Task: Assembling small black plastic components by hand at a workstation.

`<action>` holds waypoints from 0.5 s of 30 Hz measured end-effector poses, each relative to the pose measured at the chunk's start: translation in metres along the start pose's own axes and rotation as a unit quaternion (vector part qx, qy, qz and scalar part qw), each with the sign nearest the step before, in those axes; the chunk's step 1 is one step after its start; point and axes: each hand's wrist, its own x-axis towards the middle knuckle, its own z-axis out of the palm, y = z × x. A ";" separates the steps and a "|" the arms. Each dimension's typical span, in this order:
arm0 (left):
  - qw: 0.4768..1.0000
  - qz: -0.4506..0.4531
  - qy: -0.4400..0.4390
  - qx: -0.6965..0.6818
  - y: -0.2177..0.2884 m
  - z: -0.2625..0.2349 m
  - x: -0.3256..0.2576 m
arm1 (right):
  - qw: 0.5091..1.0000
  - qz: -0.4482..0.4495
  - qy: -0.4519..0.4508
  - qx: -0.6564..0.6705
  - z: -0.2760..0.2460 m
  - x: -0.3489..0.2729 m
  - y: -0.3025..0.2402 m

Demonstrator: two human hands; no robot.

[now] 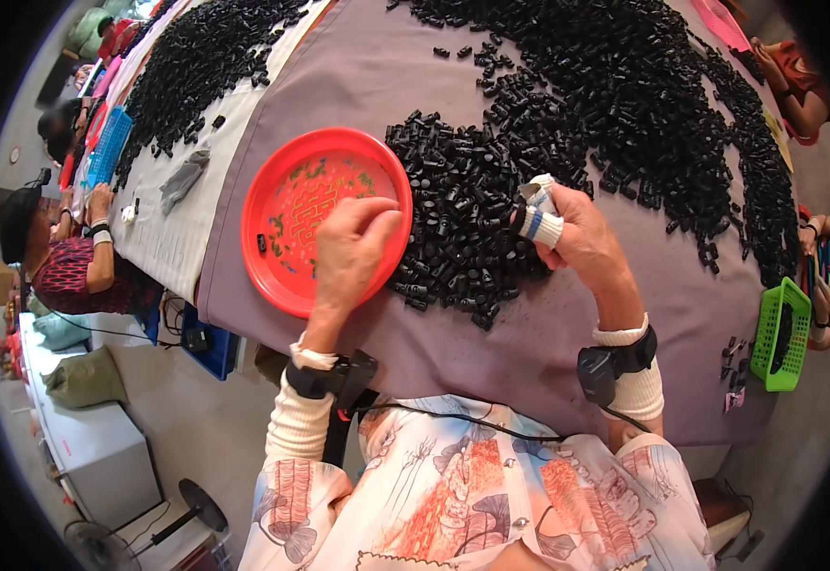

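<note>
My left hand (353, 249) is over a round red tray (261, 255) with a printed pattern, its fingers curled together. Whatever they may hold is hidden. A single small black cylindrical piece (262, 243) lies on the tray's left side. At the right edge of a heap of small black cylindrical pieces (458, 219), my right hand (576, 233) has its fingers bent inward, with white, blue-striped cloth wraps on some of them. A dark bit shows by its fingertips; I cannot tell whether it is gripped. Both wrists carry black strapped devices over cream sleeves.
More black pieces (624, 105) spread across the grey-purple cloth (324, 71). A green basket (781, 333) stands at the right edge. On the neighbouring table are another black heap (191, 71) and a blue basket (108, 143). A co-worker (72, 252) sits at left; others are at right.
</note>
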 end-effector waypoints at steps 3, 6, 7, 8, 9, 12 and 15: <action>0.986 0.124 -0.032 0.105 0.013 0.029 0.012 | 0.999 -0.007 -0.018 -0.033 -0.002 0.003 -0.003; 0.969 0.184 -0.039 0.158 0.014 0.057 0.022 | 0.998 0.014 -0.015 -0.056 -0.008 -0.001 -0.003; 0.961 0.193 -0.055 0.191 0.013 0.062 0.023 | 0.998 0.012 -0.013 -0.056 -0.008 -0.002 -0.001; 0.951 0.201 -0.069 0.224 0.012 0.066 0.025 | 0.998 0.018 -0.014 -0.052 -0.009 -0.002 0.001; 0.950 0.204 -0.068 0.224 0.012 0.068 0.026 | 0.998 0.024 -0.016 -0.049 -0.009 -0.002 0.003; 0.932 0.218 -0.085 0.278 0.013 0.069 0.029 | 0.999 0.019 -0.013 -0.036 -0.005 -0.004 0.004; 0.929 0.205 -0.091 0.294 0.018 0.071 0.029 | 0.999 0.016 -0.019 -0.030 -0.004 -0.005 0.002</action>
